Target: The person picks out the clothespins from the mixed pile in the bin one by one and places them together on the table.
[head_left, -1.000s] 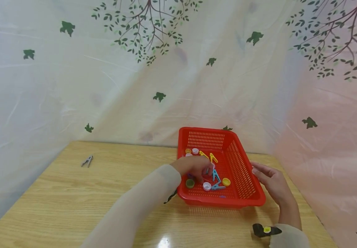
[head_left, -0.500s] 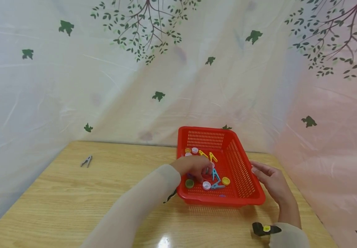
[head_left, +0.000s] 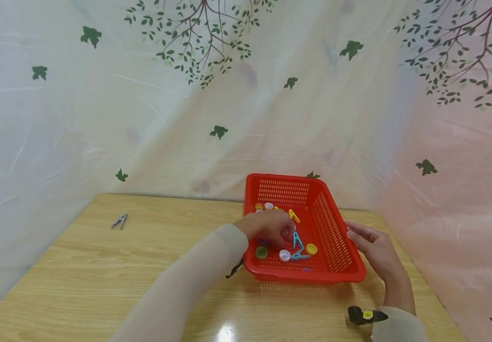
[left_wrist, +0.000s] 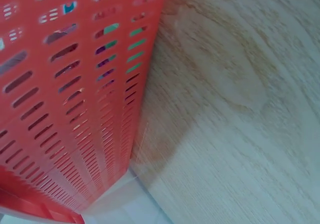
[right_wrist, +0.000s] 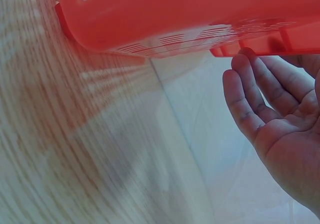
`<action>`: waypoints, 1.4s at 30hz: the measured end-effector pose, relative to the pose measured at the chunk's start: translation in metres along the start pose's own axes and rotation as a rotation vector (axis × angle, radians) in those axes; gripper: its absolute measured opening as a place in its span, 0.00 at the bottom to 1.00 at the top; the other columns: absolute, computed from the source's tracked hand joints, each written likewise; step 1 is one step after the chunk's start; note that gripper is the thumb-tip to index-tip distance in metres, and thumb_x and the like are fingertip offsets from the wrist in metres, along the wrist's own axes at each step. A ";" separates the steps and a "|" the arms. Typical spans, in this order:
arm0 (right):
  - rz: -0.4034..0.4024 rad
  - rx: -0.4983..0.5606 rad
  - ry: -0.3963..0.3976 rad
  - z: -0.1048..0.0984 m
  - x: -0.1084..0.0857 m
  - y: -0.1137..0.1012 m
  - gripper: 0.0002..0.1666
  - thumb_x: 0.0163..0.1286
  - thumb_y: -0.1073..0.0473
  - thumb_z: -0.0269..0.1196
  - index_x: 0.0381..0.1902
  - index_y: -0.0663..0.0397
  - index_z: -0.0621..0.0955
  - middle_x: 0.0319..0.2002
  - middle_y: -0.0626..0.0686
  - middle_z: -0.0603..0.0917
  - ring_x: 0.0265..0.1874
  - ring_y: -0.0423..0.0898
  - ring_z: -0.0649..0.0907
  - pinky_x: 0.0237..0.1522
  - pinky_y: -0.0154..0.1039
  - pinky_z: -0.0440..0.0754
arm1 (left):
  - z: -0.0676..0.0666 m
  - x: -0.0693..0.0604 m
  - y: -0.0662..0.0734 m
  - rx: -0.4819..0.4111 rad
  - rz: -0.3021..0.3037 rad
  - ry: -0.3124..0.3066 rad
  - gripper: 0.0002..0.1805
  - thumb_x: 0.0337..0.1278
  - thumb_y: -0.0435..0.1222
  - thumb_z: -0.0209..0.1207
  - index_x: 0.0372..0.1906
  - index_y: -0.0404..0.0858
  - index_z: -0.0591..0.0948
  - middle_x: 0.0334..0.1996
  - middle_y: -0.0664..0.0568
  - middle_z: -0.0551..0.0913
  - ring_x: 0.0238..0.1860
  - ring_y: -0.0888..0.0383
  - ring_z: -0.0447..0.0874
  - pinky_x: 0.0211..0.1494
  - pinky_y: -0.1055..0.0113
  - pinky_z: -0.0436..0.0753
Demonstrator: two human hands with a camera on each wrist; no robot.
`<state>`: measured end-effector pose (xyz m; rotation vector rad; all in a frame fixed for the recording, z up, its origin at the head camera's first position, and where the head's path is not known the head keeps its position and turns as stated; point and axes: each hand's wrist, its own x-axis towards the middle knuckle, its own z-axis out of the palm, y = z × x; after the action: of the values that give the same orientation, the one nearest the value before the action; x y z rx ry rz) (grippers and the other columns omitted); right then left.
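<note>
Pale sheeting (head_left: 164,118) printed with green leaves and dark branches surrounds a light wood-grain desk (head_left: 79,266). On its right part stands a red rectangular plastic basket (head_left: 335,280) with slotted walls. Inside, near the far left corner, sit an amber round cap (head_left: 259,207) and a white round cap (head_left: 269,206); a yellow plastic clothespin (head_left: 294,215) lies farther right. Toward the near end are a light-blue plastic clothespin (head_left: 295,236), a blue-and-grey clothespin (head_left: 300,255), a yellow round cap (head_left: 311,249), another white round cap (head_left: 284,255) and an olive-green round cap (head_left: 261,252).

Of the two hands, the left hand (head_left: 273,227) reaches down into the basket, fingers bent; whether they pinch anything cannot be told. The right hand (head_left: 376,251) touches the basket's right rim, its fingers fairly straight. Outside, well to the left, lies a grey clothespin (head_left: 120,221).
</note>
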<state>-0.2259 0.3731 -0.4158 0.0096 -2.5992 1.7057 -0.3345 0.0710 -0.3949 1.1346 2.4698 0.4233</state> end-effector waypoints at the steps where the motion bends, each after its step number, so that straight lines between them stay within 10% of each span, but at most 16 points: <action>1: 0.003 -0.001 0.000 0.000 0.000 0.000 0.38 0.75 0.40 0.61 0.73 0.55 0.73 0.62 0.48 0.83 0.52 0.29 0.82 0.53 0.29 0.80 | -0.001 0.000 0.000 -0.002 0.007 0.013 0.12 0.58 0.41 0.73 0.45 0.50 0.86 0.35 0.61 0.83 0.35 0.61 0.81 0.39 0.71 0.83; 8: 0.011 -0.008 0.000 0.001 -0.001 -0.001 0.38 0.75 0.39 0.61 0.73 0.54 0.73 0.64 0.49 0.82 0.52 0.29 0.81 0.53 0.29 0.80 | -0.008 0.003 -0.002 0.039 0.056 0.085 0.23 0.63 0.41 0.69 0.62 0.44 0.82 0.40 0.60 0.82 0.40 0.61 0.79 0.42 0.72 0.81; 42: 0.022 -0.018 -0.005 0.001 0.000 -0.003 0.39 0.74 0.38 0.61 0.74 0.53 0.72 0.63 0.46 0.82 0.52 0.28 0.80 0.52 0.29 0.80 | -0.043 -0.044 -0.019 0.025 0.140 0.301 0.16 0.55 0.38 0.70 0.45 0.43 0.77 0.37 0.56 0.80 0.39 0.59 0.76 0.42 0.71 0.80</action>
<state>-0.2260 0.3707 -0.4134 -0.0155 -2.6273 1.6914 -0.3408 0.0206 -0.3561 1.3452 2.6635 0.6478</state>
